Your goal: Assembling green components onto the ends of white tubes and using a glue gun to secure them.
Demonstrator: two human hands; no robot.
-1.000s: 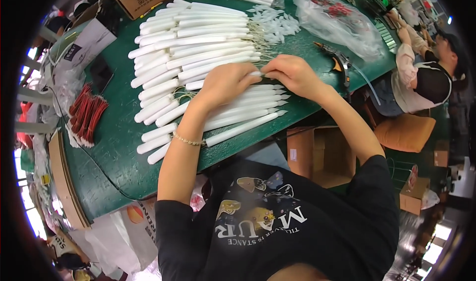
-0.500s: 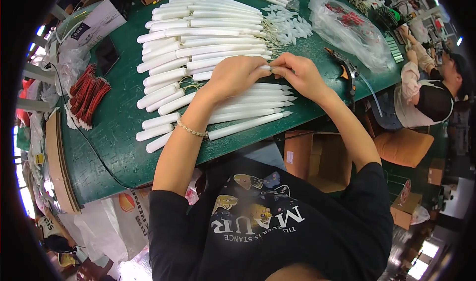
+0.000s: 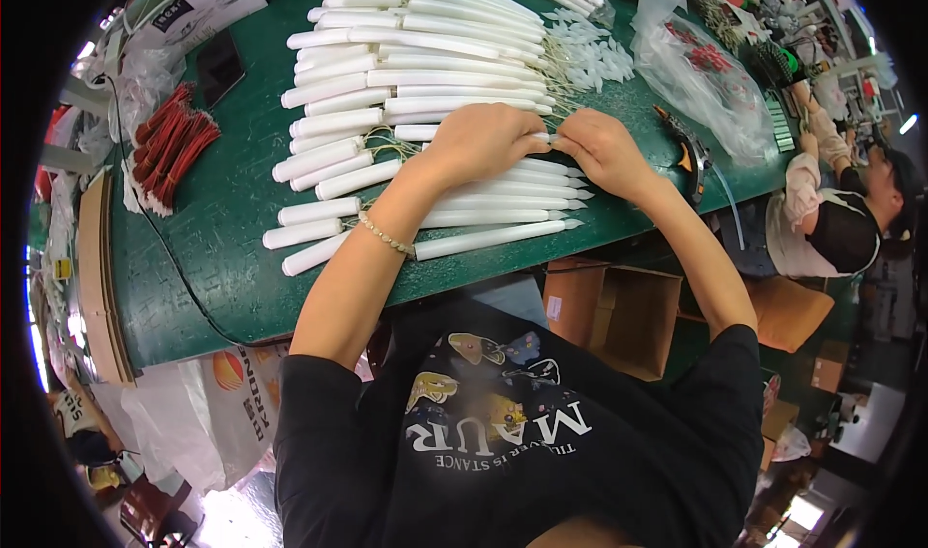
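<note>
White taper candles (image 3: 469, 79) of the electric kind lie in a wide layered row on the green table, thin wires showing at their ends. My left hand (image 3: 488, 142) is closed around one candle (image 3: 543, 137), its white end just showing past the fingertips. Against that end my right hand (image 3: 607, 154) pinches with thumb and fingers; whatever small piece sits between them is hidden. Below my hands, several candles with flame-shaped tips (image 3: 493, 239) lie side by side. Loose translucent flame tips (image 3: 601, 57) are heaped beyond my right hand.
Orange-and-black pliers (image 3: 686, 152) rest right of my right hand, near a clear plastic bag (image 3: 710, 94) with red pieces. Bundled red wires (image 3: 174, 147) and a dark phone (image 3: 220, 68) lie left. A cardboard box (image 3: 628, 316) stands below the edge. A co-worker (image 3: 831, 200) sits at right.
The whole view has shifted slightly, so the table appears higher and further right. My hands stay together at the candle's end, with little visible change in grip.
</note>
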